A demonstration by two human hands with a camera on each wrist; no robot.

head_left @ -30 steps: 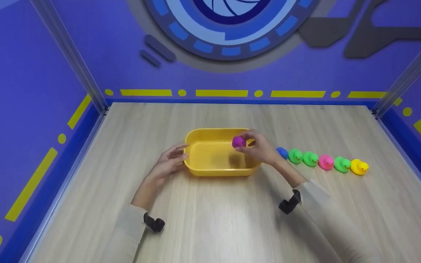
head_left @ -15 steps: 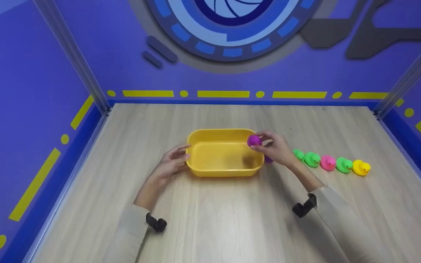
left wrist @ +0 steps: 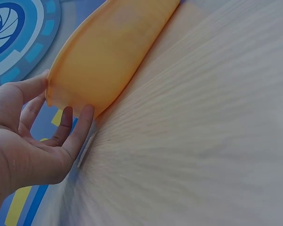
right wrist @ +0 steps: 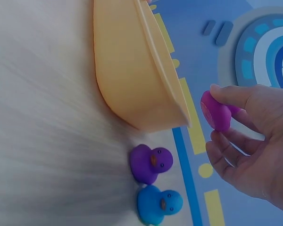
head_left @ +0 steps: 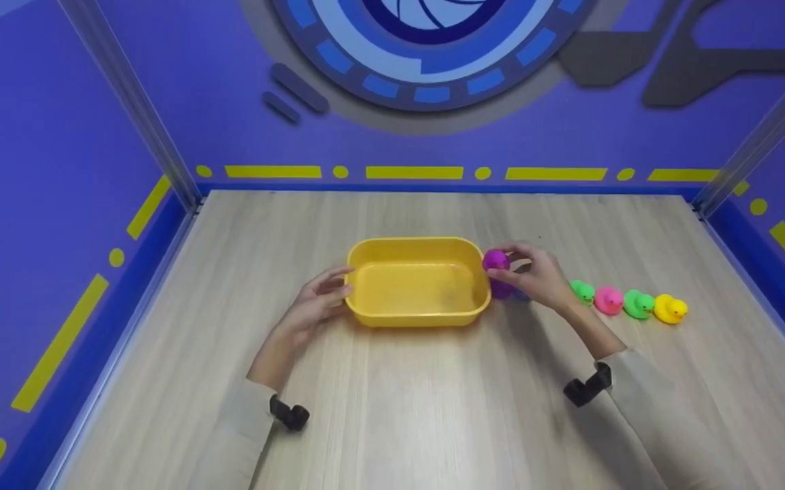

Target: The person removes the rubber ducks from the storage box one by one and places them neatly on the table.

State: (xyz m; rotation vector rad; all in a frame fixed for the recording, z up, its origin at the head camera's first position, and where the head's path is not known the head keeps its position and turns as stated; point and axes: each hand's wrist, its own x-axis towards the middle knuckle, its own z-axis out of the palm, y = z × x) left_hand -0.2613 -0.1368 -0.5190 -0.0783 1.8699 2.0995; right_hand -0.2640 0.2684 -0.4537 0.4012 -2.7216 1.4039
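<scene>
A yellow tub (head_left: 419, 320) stands mid-table. My left hand (head_left: 310, 309) is at its left end; in the left wrist view the thumb touches the rim and loosely bent fingers rest against the outer wall. My right hand (head_left: 535, 275) pinches a magenta rubber duck (right wrist: 218, 113) between thumb and fingers, just outside the tub's right end and raised off the table. Below it, a purple rubber duck (right wrist: 145, 165) sits by the tub, with a blue rubber duck (right wrist: 153, 205) beside it. In the head view the right hand partly hides both.
Further right the row goes on with a green duck (head_left: 583, 292), a pink duck (head_left: 608, 300), another green duck (head_left: 638, 304) and a yellow duck (head_left: 669, 309). Blue printed walls (head_left: 419, 150) enclose the wooden table (head_left: 399, 395) at the back and sides.
My right hand has carried the magenta duck rightward, from over the tub to beyond its right rim, above the purple duck. The left hand and the tub have stayed put.
</scene>
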